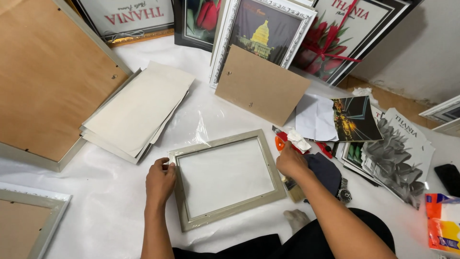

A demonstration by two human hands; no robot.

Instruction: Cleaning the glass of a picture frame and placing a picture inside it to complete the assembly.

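Note:
A grey-green picture frame lies face down on the white sheet, its glass showing the white beneath, with clear plastic wrap still around its edges. My left hand grips the frame's left rail near the top corner. My right hand rests at the frame's right rail, fingers curled by the upper right corner. Just beyond that hand lie a white rag and an orange-handled cutter.
A brown backing board leans against framed pictures at the back. A stack of grey boards lies at left, beside a large frame back. Loose prints, a dark cloth, a phone and a tissue pack sit at right.

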